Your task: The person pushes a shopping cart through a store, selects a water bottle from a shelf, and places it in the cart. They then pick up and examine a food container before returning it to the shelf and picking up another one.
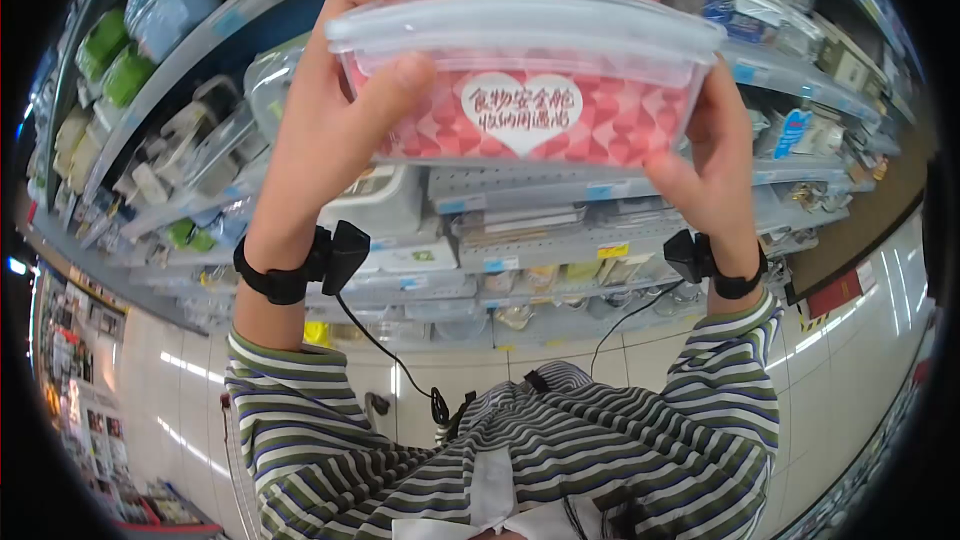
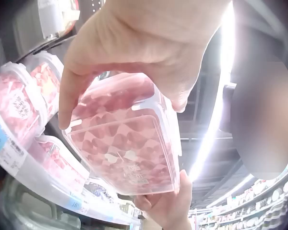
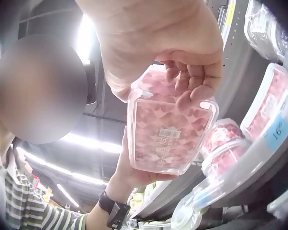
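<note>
A clear-lidded food box (image 1: 620, 105) with a pink patterned sleeve and a white heart label is held up level between both hands in the head view. The left hand (image 1: 345, 105) grips its left end, thumb across the front and fingers behind. At the right end the right hand (image 1: 715, 155) holds it, thumb at the lower front corner. The left wrist view shows the underside of the box (image 2: 120, 148) below the left hand (image 2: 139, 43). In the right wrist view, curled fingers of the right hand (image 3: 168, 43) lie against the box (image 3: 170, 139), which bears a barcode.
Similar pink boxes stand on the shelf (image 2: 43, 167) behind the held box, among them one (image 2: 17, 103) at the left. Lower shelves carry clear containers. Green packs (image 1: 125, 75) and a blue wrapped item (image 1: 175, 5) sit at the upper left. Tiled floor (image 1: 640, 370) lies below.
</note>
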`<action>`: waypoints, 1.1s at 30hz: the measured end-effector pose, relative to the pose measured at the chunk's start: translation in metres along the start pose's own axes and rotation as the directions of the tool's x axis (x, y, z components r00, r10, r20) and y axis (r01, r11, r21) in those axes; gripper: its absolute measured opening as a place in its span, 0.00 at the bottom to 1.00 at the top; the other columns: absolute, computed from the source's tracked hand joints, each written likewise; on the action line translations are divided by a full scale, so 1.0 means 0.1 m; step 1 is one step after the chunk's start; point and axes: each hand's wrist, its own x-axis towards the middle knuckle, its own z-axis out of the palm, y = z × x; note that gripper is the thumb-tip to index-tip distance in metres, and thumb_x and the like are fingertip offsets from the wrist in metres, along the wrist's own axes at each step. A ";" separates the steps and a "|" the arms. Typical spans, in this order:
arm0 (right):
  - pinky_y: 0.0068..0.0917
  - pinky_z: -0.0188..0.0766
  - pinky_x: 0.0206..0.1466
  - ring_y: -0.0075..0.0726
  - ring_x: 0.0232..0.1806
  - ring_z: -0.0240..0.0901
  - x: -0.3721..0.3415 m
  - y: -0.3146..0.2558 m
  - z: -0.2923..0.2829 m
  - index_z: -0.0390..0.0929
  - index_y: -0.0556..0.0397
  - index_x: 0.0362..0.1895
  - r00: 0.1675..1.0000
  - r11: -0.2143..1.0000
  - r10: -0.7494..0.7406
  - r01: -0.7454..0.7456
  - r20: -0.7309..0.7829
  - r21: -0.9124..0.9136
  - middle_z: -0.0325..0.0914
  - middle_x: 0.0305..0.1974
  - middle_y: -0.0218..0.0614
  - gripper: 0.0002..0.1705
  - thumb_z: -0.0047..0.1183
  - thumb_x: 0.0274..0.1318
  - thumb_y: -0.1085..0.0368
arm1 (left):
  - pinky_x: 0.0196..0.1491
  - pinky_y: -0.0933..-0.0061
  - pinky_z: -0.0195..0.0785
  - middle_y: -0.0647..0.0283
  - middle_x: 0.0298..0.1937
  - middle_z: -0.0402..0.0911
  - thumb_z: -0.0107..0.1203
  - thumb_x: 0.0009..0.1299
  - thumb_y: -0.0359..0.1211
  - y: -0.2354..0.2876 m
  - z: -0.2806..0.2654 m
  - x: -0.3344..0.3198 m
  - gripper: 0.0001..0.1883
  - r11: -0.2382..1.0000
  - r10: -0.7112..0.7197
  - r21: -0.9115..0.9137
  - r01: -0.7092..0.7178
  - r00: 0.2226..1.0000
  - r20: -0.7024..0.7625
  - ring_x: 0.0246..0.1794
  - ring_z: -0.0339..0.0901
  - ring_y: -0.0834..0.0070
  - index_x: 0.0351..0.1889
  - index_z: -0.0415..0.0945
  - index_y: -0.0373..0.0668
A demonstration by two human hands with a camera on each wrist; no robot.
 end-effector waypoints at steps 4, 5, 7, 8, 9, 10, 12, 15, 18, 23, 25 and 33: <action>0.19 0.67 0.34 0.20 0.33 0.70 0.31 0.05 -0.25 0.65 0.57 0.46 0.986 0.990 -0.115 0.104 -0.120 -0.093 0.76 0.38 0.32 0.28 0.65 0.50 0.56 | 0.48 0.76 0.67 0.62 0.49 0.75 0.58 0.66 0.50 -0.02 0.28 0.48 0.35 0.986 0.157 0.063 -0.153 0.985 -0.074 0.47 0.72 0.79 0.65 0.62 0.38; 0.20 0.68 0.34 0.21 0.34 0.72 0.42 0.05 -0.32 0.64 0.57 0.48 0.974 0.985 -0.151 0.133 -0.167 -0.113 0.77 0.39 0.34 0.28 0.64 0.52 0.55 | 0.44 0.80 0.66 0.64 0.46 0.75 0.53 0.70 0.50 -0.02 0.31 0.61 0.33 0.983 0.172 0.079 -0.164 0.980 -0.100 0.43 0.72 0.82 0.66 0.63 0.39; 0.21 0.69 0.34 0.23 0.36 0.74 0.66 0.07 -0.52 0.63 0.58 0.49 0.972 0.974 -0.150 0.115 -0.180 -0.195 0.78 0.40 0.37 0.28 0.62 0.55 0.55 | 0.38 0.79 0.67 0.64 0.41 0.77 0.61 0.66 0.48 -0.16 0.31 0.98 0.35 0.977 0.203 0.089 -0.192 0.969 -0.139 0.35 0.73 0.80 0.66 0.63 0.39; 0.23 0.70 0.35 0.25 0.37 0.76 0.78 0.10 -0.62 0.62 0.59 0.51 0.967 0.961 -0.145 0.087 -0.208 -0.264 0.79 0.41 0.40 0.28 0.60 0.58 0.55 | 0.49 0.72 0.66 0.55 0.53 0.70 0.65 0.63 0.47 -0.05 0.40 1.14 0.40 0.989 0.149 0.019 -0.148 0.982 -0.115 0.48 0.70 0.68 0.67 0.59 0.37; 0.23 0.70 0.35 0.25 0.37 0.76 0.87 0.15 -0.71 0.62 0.59 0.51 0.970 0.960 -0.152 0.098 -0.191 -0.263 0.79 0.41 0.40 0.28 0.60 0.58 0.55 | 0.60 0.64 0.64 0.46 0.65 0.63 0.68 0.60 0.46 0.05 0.47 1.23 0.46 0.993 0.099 -0.049 -0.104 0.991 -0.086 0.61 0.67 0.55 0.68 0.54 0.35; 0.23 0.71 0.35 0.26 0.37 0.76 0.94 0.22 -0.80 0.61 0.59 0.52 0.970 0.927 -0.140 0.058 -0.198 -0.371 0.79 0.41 0.41 0.27 0.57 0.60 0.55 | 0.60 0.64 0.64 0.46 0.65 0.63 0.68 0.60 0.46 0.05 0.49 1.24 0.46 0.993 0.105 -0.046 -0.110 0.989 -0.102 0.61 0.67 0.55 0.68 0.54 0.35; 0.24 0.75 0.38 0.30 0.40 0.78 1.04 0.37 -0.91 0.60 0.61 0.56 0.961 0.898 -0.172 0.062 -0.218 -0.435 0.79 0.43 0.45 0.27 0.52 0.64 0.54 | 0.58 0.62 0.66 0.41 0.61 0.65 0.71 0.56 0.48 0.09 0.50 1.30 0.46 0.826 0.501 0.256 -0.502 0.862 0.072 0.60 0.67 0.55 0.64 0.60 0.32; 0.24 0.76 0.39 0.31 0.41 0.79 1.00 0.39 -0.92 0.60 0.61 0.58 0.948 0.919 -0.164 0.046 -0.274 -0.392 0.79 0.44 0.47 0.28 0.51 0.65 0.54 | 0.56 0.62 0.67 0.43 0.57 0.67 0.72 0.54 0.49 -0.08 0.78 1.38 0.46 0.770 0.557 0.495 -0.403 0.802 -0.214 0.57 0.69 0.56 0.63 0.62 0.31; 0.24 0.76 0.37 0.31 0.38 0.80 0.91 0.42 -0.90 0.62 0.62 0.57 0.932 0.901 -0.172 0.017 -0.319 -0.434 0.80 0.41 0.45 0.26 0.50 0.66 0.55 | 0.54 0.61 0.69 0.44 0.56 0.68 0.70 0.55 0.47 -0.12 0.85 1.39 0.45 0.777 0.564 0.467 -0.422 0.797 -0.217 0.54 0.71 0.54 0.64 0.61 0.32; 0.26 0.73 0.30 0.29 0.28 0.79 0.87 0.70 -0.85 0.65 0.63 0.54 0.928 0.899 -0.124 -0.045 -0.352 -0.436 0.81 0.33 0.44 0.25 0.51 0.65 0.55 | 0.40 0.72 0.71 0.56 0.42 0.79 0.68 0.58 0.52 -0.49 0.86 1.47 0.42 0.676 0.637 0.614 -0.407 0.741 -0.211 0.36 0.77 0.70 0.63 0.66 0.34; 0.28 0.69 0.27 0.28 0.25 0.76 0.86 0.82 -0.81 0.66 0.62 0.53 0.935 0.857 -0.120 -0.073 -0.335 -0.510 0.79 0.28 0.45 0.24 0.51 0.64 0.55 | 0.43 0.66 0.72 0.48 0.45 0.79 0.71 0.51 0.55 -0.54 0.83 1.48 0.47 0.671 0.617 0.642 -0.371 0.760 -0.206 0.41 0.79 0.62 0.60 0.68 0.31; 0.47 0.71 0.31 0.61 0.32 0.78 1.10 0.81 -0.71 0.66 0.60 0.54 0.948 0.655 -0.026 -0.223 -0.317 -0.722 0.80 0.30 0.55 0.30 0.50 0.63 0.47 | 0.32 0.65 0.76 0.56 0.48 0.78 0.64 0.61 0.47 -0.69 0.81 1.59 0.30 0.435 0.603 0.872 -0.226 0.792 -0.095 0.34 0.81 0.61 0.55 0.73 0.37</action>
